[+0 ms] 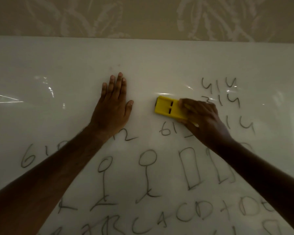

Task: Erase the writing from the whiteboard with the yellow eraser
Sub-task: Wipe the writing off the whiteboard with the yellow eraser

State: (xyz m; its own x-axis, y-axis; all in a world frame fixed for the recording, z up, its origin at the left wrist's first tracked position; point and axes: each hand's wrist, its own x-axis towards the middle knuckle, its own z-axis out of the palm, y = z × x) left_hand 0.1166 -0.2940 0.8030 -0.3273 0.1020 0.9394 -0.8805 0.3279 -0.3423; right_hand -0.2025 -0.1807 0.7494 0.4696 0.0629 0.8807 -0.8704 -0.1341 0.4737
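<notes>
Now the right hand (202, 117) grips the yellow plastic block eraser (168, 107) on the glossy whiteboard (75, 65); left hand (114, 106) flat, fingers straight; bare board above.

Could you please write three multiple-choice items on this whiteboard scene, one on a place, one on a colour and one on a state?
1. Where is the eraser relative to the flat left hand?
A. To its right
B. Underneath it
C. Far below it

2. What colour is the eraser?
A. Blue
B. Yellow
C. Red

3. What is the state of the whiteboard?
A. Fully wiped
B. Blank and never used
C. Much writing remains

Answers: 1 A, the yellow eraser sits right of the left hand, with bare board between them. 2 B, its body is plainly yellow under the right hand, whose fingers curl over it. 3 C, the whiteboard shows the numbers, stick figures and letters below and right of the hands.
</notes>
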